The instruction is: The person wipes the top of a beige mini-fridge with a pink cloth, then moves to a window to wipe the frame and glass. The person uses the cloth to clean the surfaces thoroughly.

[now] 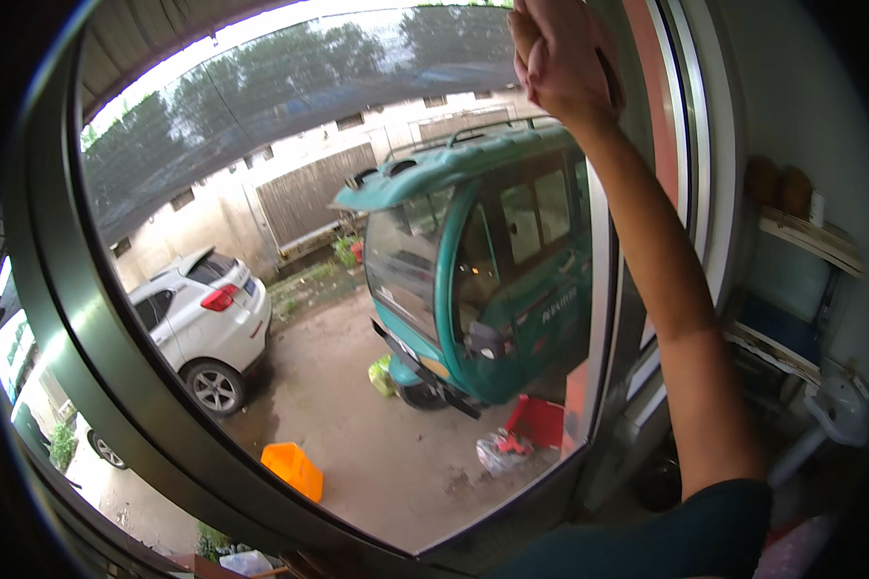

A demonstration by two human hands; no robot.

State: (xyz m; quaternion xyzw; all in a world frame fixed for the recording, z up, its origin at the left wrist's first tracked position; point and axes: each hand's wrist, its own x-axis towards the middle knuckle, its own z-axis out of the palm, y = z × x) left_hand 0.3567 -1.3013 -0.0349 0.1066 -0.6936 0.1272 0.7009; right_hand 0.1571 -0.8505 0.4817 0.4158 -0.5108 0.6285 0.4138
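My right arm reaches up along the right side of a large window pane. At the top edge, my right hand (550,79) is closed around what looks like a pink cloth (586,43), beside the window's metal frame (605,289). The top of the hand is cut off by the picture's edge, and whether the cloth touches the glass cannot be told. My left hand is out of view.
Through the pane show a green enclosed vehicle (478,289), a white car (203,311), an orange crate (293,470) and a red container (539,420). Indoors on the right are a shelf (811,239) and a pale washbasin (840,409).
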